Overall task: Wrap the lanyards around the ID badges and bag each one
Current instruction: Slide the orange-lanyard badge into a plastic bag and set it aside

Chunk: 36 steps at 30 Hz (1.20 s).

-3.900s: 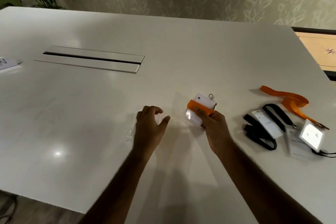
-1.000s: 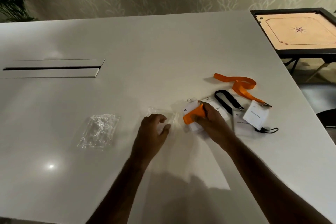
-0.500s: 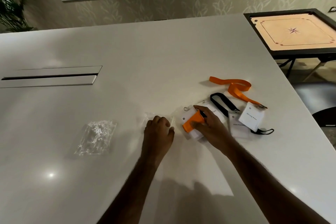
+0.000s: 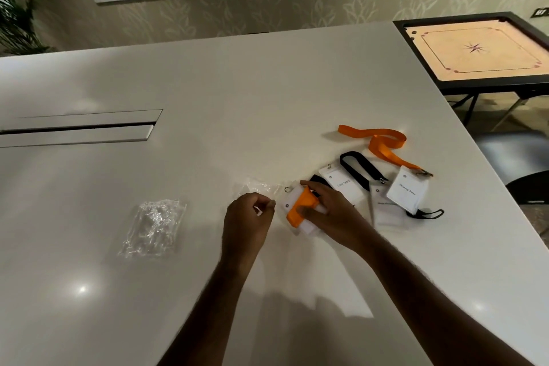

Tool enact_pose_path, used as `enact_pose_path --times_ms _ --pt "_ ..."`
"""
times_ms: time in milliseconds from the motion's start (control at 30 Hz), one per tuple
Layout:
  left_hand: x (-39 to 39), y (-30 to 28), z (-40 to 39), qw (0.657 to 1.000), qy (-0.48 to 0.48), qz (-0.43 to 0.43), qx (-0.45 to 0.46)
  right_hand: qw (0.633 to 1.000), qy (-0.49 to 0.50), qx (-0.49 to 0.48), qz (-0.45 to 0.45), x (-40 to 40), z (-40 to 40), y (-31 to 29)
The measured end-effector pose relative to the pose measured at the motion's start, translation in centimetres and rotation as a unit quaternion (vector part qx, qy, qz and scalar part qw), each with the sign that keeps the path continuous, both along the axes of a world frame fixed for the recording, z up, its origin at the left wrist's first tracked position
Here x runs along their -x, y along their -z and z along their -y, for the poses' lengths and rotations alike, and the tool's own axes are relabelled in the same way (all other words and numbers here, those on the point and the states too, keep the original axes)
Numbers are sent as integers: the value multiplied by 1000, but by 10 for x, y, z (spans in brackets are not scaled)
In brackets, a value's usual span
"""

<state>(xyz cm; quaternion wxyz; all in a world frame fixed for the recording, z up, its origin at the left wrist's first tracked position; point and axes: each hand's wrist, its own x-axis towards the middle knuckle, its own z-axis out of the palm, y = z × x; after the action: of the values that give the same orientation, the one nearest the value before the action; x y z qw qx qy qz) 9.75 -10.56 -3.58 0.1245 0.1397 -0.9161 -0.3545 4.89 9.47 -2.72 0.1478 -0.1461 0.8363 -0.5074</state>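
My right hand [image 4: 332,215] grips a white ID badge wrapped in an orange lanyard [image 4: 300,208], just above the white table [image 4: 208,92]. My left hand [image 4: 249,223] pinches the edge of a clear plastic bag [image 4: 261,187] that lies flat just left of the badge. To the right lie three more badges: one [image 4: 340,181] with a black lanyard [image 4: 361,168], one [image 4: 408,189] with a loose orange lanyard [image 4: 383,142], and one [image 4: 386,211] partly under it.
A pile of clear plastic bags [image 4: 154,226] lies on the table to the left. A cable slot [image 4: 80,128] is set into the tabletop at far left. A carrom board [image 4: 475,50] stands beyond the table's right edge.
My left hand has taken a single clear bag from the pile and brought it beside the wrapped badge. My right hand has kept hold of the badge throughout.
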Motion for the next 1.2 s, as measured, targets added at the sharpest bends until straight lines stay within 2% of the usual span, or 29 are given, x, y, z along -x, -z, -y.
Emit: enact_pose_path --times_ms 267,500,600,667,867,1100,1133,1200 --pt "-1 -13 -4 999 -15 -36 -29 998 10 -48 -45 1 6 3" --pt "-1 -19 -5 996 -8 -85 -38 993 -57 -68 -72 -5 12 -3" --pt "-1 -21 -5 994 11 -105 -19 994 -73 -64 -55 -4 14 -10" --pt "-2 -22 -7 993 21 -115 -2 989 -89 -92 -75 -5 13 -13" --pt "-4 -27 -11 990 48 -128 16 965 -123 -186 -139 -6 16 -16" --pt "-6 -29 -13 989 47 -134 29 896 -137 -303 -296 -7 22 -21" --pt "-6 -30 -13 990 43 -135 23 896 -135 -298 -300 -6 22 -21" --pt "-7 -30 -12 990 34 -137 6 925 -107 -243 -273 -6 22 -20"
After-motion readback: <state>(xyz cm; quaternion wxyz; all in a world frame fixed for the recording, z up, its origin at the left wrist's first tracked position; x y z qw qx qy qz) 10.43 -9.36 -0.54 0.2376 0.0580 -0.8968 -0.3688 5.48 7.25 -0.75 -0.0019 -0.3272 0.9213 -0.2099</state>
